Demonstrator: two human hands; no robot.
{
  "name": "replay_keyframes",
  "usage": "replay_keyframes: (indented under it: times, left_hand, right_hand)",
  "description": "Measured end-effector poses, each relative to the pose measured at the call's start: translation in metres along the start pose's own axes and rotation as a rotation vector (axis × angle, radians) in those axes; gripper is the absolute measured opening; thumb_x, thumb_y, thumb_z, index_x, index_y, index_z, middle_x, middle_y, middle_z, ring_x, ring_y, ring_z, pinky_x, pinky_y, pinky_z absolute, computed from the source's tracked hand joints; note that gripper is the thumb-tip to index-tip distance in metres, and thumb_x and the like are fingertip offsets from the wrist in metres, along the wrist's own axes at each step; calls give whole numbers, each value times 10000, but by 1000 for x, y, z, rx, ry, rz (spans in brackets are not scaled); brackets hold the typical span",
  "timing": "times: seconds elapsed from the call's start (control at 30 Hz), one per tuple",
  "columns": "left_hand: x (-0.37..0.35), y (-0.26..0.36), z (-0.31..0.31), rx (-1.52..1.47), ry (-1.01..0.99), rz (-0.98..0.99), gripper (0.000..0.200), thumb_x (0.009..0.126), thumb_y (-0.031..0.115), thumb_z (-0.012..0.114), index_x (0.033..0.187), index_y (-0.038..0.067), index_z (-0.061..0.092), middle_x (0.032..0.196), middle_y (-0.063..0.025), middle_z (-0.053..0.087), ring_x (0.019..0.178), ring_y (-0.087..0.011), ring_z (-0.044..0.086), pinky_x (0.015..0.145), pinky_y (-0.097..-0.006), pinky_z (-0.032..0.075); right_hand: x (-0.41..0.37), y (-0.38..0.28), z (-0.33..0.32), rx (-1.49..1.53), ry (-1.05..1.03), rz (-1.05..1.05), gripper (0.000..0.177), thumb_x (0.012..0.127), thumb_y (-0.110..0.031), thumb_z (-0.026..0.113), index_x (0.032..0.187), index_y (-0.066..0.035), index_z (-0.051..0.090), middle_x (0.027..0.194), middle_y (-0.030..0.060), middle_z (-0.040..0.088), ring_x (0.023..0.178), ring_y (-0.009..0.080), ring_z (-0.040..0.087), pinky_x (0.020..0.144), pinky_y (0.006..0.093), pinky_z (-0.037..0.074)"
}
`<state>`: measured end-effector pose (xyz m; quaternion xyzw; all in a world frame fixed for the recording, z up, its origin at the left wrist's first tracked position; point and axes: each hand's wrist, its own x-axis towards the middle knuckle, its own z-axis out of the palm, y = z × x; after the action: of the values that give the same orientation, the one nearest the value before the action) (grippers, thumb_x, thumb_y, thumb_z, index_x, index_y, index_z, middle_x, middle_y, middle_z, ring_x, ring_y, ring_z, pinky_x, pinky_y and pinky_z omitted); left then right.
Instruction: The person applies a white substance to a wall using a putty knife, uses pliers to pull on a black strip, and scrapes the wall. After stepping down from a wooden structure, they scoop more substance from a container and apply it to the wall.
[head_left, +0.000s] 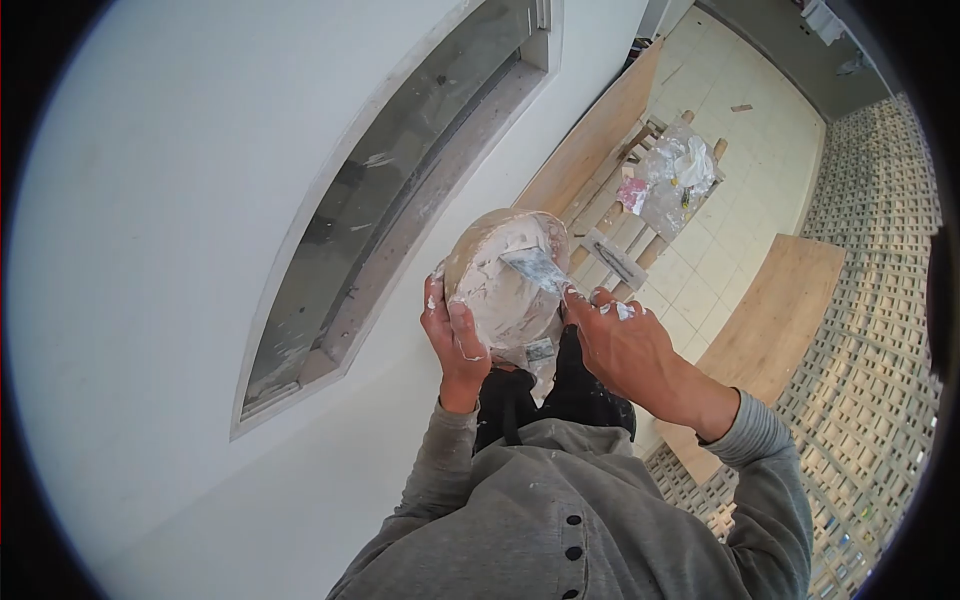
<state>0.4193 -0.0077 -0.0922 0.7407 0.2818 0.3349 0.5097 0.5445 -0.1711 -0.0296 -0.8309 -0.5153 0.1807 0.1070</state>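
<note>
My left hand (455,335) grips the outer side of a round bowl (462,247), its thumb near the rim and smeared with white. Pinkish-white putty (497,290) coats the inside of the bowl. In my right hand (635,345) is a putty knife (537,269), its wide blade smeared and resting in the upper part of the bowl, against the putty. The knife's handle is hidden by my fingers. White flecks stick to the right knuckles.
To the left is a white wall (180,200) with a recessed window (380,190). Ahead, a wooden bench (655,250) carries plastic bags (680,175) and a flat trowel (614,260). Plywood boards (775,330) lie beside a lattice block wall (870,200) on the right.
</note>
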Motion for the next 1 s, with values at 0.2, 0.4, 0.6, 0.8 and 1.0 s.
replay_keyframes:
  times: [0.2,0.4,0.6,0.8,1.0]
  left_hand:
    - [-7,26,2,-90,133,30,518,1002,332,285,1192,-103,494,1140,-204,526,1040,-275,529,932,-352,401]
    - [1,45,-12,62,272,83,432,979,276,406,1183,-88,516,987,-156,572,907,-224,562,832,-310,433]
    - [-4,32,-25,-85,352,37,395,987,241,398,1181,-81,521,1015,-138,533,948,-224,529,861,-321,417]
    - [-13,40,-30,-4,349,84,563,1001,396,341,1236,-99,471,1223,-183,486,1149,-255,487,1004,-352,367]
    - [-12,52,-30,22,493,163,654,945,485,369,1196,-110,473,1122,-182,484,1079,-273,501,957,-367,395]
  right_hand:
    - [-5,2,-6,233,-160,-187,422,866,-63,525,1261,77,474,869,306,631,770,446,657,655,476,536]
    - [7,-7,-44,580,-362,-199,240,941,-106,473,1098,35,587,806,248,641,740,396,643,666,470,505]
    - [13,5,-81,794,-484,77,261,959,-131,453,1111,29,593,787,199,632,690,378,589,714,413,492]
    - [26,-13,-45,351,-124,-208,244,962,-153,468,1050,27,608,764,238,616,724,425,607,711,475,491]
    - [45,-30,-60,609,-480,-223,216,957,-137,471,1005,41,583,753,211,616,668,330,637,643,431,496]
